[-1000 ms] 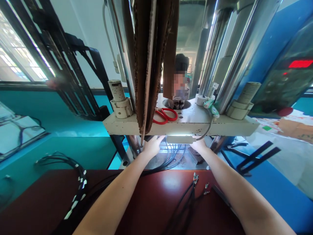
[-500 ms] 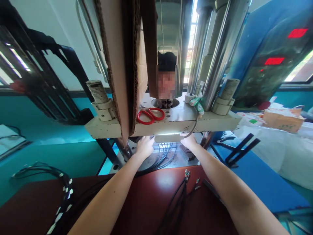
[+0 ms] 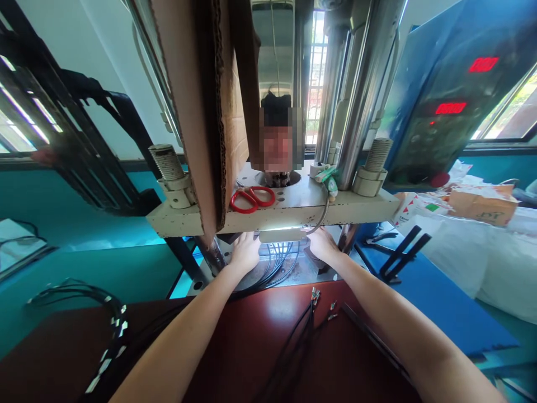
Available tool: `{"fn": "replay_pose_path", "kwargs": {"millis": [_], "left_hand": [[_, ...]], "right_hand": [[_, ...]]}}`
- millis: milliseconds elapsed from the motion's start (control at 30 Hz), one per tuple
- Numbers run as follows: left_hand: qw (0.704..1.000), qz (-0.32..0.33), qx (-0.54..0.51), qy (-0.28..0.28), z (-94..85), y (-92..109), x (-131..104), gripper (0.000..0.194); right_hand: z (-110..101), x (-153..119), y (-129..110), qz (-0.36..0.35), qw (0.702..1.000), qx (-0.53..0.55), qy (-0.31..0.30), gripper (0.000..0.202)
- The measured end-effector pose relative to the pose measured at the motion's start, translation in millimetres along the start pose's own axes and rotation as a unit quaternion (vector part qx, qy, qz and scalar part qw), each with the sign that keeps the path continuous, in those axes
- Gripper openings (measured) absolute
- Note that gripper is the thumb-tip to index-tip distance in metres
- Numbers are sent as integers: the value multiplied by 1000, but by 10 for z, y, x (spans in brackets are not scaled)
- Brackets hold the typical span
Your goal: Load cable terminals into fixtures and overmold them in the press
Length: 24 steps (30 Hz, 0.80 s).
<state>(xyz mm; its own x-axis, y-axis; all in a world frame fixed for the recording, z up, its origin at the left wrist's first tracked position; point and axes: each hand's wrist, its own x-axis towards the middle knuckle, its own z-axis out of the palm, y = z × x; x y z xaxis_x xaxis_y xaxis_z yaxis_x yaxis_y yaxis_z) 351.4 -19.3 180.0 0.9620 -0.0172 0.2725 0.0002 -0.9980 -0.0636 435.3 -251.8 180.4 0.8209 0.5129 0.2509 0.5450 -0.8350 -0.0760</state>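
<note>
Both my hands reach beneath the thick cream plate (image 3: 293, 218) of a press. My left hand (image 3: 245, 252) is left of a small lit lamp bar (image 3: 283, 235), its fingers curled forward and their tips hidden by the plate. On the lamp's right side, my right hand (image 3: 321, 244) is bent inward, fingers mostly hidden. What either hand grips cannot be made out. Between them, several thin black cables (image 3: 274, 271) run from a metal block (image 3: 285, 250) over the lower metal bed and off toward the left.
Red-handled scissors (image 3: 254, 199) lie on the plate beside a tall cardboard sheet (image 3: 197, 112). Cables with metal ends (image 3: 312, 305) rest on the brown table (image 3: 268, 330); a taped cable bundle (image 3: 115, 330) lies left. A blue control box (image 3: 444, 106) stands right. A person's head shows on the central column.
The view has shifted slightly, so the press and control box appear a little further left. Both hands stay under the plate beside the lamp, with little visible movement.
</note>
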Motion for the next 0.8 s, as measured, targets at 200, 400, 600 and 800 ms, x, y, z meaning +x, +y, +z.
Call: {"fn": "replay_pose_path", "kwargs": {"millis": [200,400,600,800], "left_hand": [[982,178,-15,62,-219,362,-516,26],[977,209,24,37,-103,818,-567,14],[983,182,12,5,-5,966,-378,18],[987,158,-20,-9,39,1106,-308,20]], "right_hand": [[-24,-1,-43,-16,1000,-24,-4,46],[-56,-4,-108,-9,998,-69,6,37],[-79,-2,-116,-12,996,-89,-2,37],[-75,-11,-132,-9,997,-80,-3,36]]}}
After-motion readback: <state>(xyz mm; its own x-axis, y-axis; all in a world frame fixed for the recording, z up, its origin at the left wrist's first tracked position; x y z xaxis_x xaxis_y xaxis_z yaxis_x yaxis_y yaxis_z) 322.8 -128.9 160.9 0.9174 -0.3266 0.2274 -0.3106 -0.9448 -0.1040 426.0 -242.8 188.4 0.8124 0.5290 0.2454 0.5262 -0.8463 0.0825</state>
